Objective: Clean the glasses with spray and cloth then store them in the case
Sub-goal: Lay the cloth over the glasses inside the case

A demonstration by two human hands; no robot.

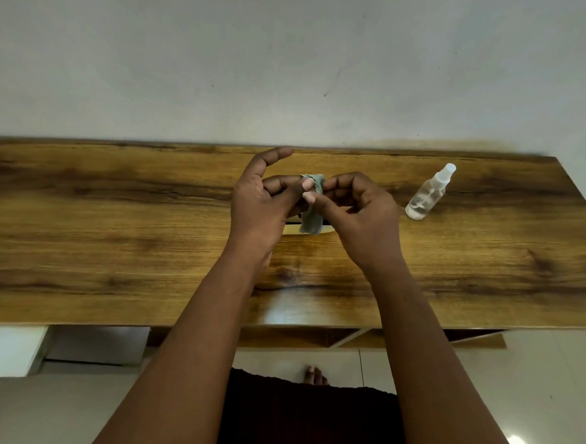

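Observation:
Both hands are raised over the middle of the wooden table (111, 245), pinching a small grey-green cloth (311, 219) between them. My left hand (261, 206) grips the cloth with thumb and fingers, index finger stretched out. My right hand (364, 216) pinches the same cloth from the right. The cloth hangs down in a narrow folded strip. Under the hands a pale flat object (291, 229) lies on the table, mostly hidden; I cannot tell whether it is the case. The glasses are not visible. A clear spray bottle (427, 195) lies tilted on the table to the right of my right hand.
The table stands against a plain white wall (294, 67). Below the front edge are a white drawer unit (6, 348) at the left and a wooden shelf (312, 336). My dark garment and a bare foot (314, 376) show on the tiled floor.

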